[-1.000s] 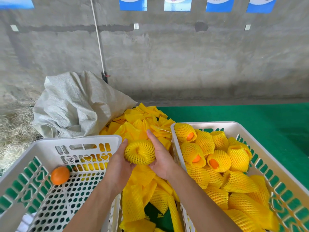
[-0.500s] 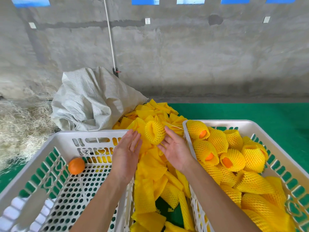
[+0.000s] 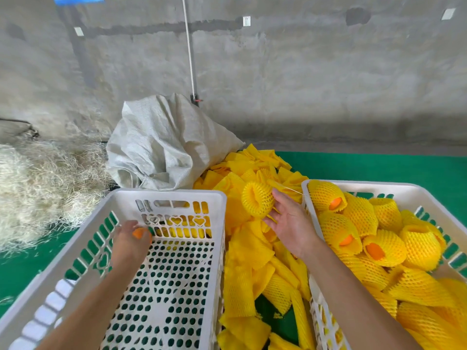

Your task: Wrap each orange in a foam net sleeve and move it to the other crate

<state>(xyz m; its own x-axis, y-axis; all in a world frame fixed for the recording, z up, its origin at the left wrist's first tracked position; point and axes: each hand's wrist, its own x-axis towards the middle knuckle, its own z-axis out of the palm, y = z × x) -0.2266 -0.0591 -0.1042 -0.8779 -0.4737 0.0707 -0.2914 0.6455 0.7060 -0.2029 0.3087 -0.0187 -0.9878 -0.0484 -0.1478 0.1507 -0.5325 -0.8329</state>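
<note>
Left hand (image 3: 131, 238): curled around last orange (image 3: 138, 233).
Right hand (image 3: 290, 223): spread, cradling foam sleeve (image 3: 256, 199).
Risk: unpinched sleeve may tumble off.

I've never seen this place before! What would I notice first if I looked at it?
Probably all the bright yellow: a heap of foam net sleeves lies between two white crates, and the right crate is full of wrapped oranges. In the nearly empty left crate, the left hand covers one bare orange, while the right hand touches an opened sleeve.
</note>
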